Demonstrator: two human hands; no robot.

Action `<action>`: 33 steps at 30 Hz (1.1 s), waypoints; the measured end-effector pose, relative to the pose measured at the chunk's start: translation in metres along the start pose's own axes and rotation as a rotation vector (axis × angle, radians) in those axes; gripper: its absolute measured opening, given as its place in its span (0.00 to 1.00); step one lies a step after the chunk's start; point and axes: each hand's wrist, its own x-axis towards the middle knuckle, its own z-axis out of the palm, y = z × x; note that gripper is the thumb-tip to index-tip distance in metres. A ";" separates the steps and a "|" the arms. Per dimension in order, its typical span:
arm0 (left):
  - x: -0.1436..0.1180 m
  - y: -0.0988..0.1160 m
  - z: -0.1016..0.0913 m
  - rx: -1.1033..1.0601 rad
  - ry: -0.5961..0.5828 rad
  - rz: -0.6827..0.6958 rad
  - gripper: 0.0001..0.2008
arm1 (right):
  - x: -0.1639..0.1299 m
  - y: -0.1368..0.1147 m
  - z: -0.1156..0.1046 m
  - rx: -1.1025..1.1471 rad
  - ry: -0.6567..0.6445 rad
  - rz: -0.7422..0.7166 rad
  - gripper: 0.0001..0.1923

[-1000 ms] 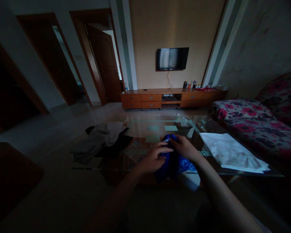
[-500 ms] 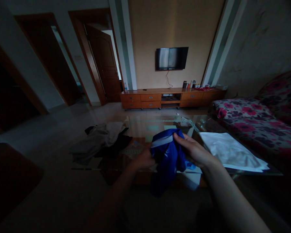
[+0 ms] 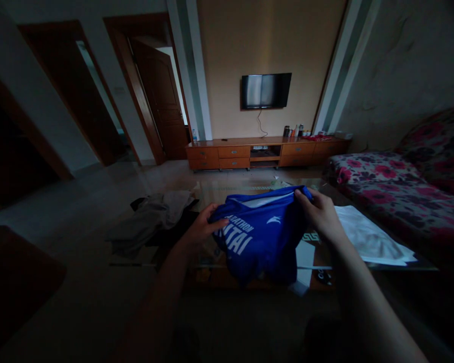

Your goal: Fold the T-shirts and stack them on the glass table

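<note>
A blue sports shirt (image 3: 265,232) with white lettering and a small white logo hangs between my hands, above the near part of a glass coffee table (image 3: 204,189). My left hand (image 3: 204,226) pinches its left upper edge, thumb in front. At the right upper corner my right hand (image 3: 321,209) grips the cloth between thumb and fingers. The upper edge is stretched between them, showing a pale inside band, while the lower part droops in folds. Just right of my right hand lies a flat white garment (image 3: 373,234). Grey and dark clothes (image 3: 159,217) are heaped left of my left hand.
A flower-patterned sofa (image 3: 401,189) stands at the right. Beyond the table, a low wooden cabinet (image 3: 234,154) with bottles on top runs below a wall television (image 3: 266,91). Papers (image 3: 305,259) show beneath the shirt at the table's near side.
My hands have moved apart, and the bunched blue shirt is now spread wide with its lettering showing. My left hand shifted left, my right hand right and slightly up.
</note>
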 end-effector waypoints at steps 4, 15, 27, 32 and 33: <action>0.003 -0.001 -0.009 -0.121 0.041 -0.004 0.21 | -0.002 -0.001 -0.001 0.104 0.088 0.130 0.24; 0.011 -0.021 -0.025 0.361 -0.007 0.054 0.17 | -0.006 -0.006 0.000 0.123 -0.049 0.163 0.27; 0.007 0.000 -0.037 -0.026 0.298 0.105 0.17 | -0.002 -0.002 -0.008 0.189 -0.060 0.221 0.29; 0.003 0.010 -0.055 0.035 0.317 0.098 0.15 | -0.003 -0.004 -0.016 0.187 -0.109 0.214 0.30; 0.004 0.009 -0.057 0.099 0.341 0.116 0.14 | -0.003 -0.005 -0.017 0.178 -0.168 0.235 0.33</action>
